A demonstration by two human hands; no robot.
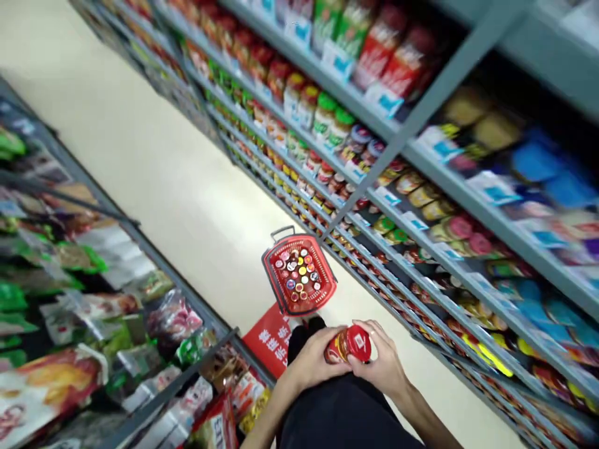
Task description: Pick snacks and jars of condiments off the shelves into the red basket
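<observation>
A jar with a red lid (359, 342) is held between both hands, close in front of my body. My left hand (314, 360) wraps round the jar's body from the left, fingers closed on it. On the other side my right hand (382, 362) grips the jar at its lid, thumb below and fingers over the far edge. The lid faces up toward me and bears a small pale label. Part of the jar's printed body shows between the hands; the rest is covered by fingers.
On the floor ahead stands a red shopping basket (322, 303) with several jars inside. Shelves of jars and bottles (397, 138) rise along the right. Bagged goods fill the shelving (126, 222) at left. A red floor sign (267, 337) lies by my feet. The pale aisle floor (187, 181) runs between.
</observation>
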